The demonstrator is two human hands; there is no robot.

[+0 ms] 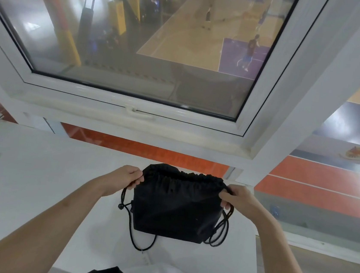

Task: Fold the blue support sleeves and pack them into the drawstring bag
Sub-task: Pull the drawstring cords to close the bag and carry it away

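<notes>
A person stands at a white tabletop [34, 187] under a large window [140, 42] that looks down on an indoor basketball court. A black drawstring bag [176, 212] lies flat on the tabletop straight ahead of the person, between both hands, its gathered mouth on the far side, toward the window, and its closed bottom toward the person. The bag's long axis runs left to right. The left hand [128, 177] is closed, pinching the left corner of the gathered mouth; the right hand [236, 197] is closed on the right corner, where the cord comes out. Both hands are equally near the bag. The mouth is puckered, nearly drawn together. Black cords [138, 241] loop out from both sides onto the tabletop. The fabric is matte and smooth and looks lightly filled. No blue support sleeves are visible; whether they are inside cannot be told.
</notes>
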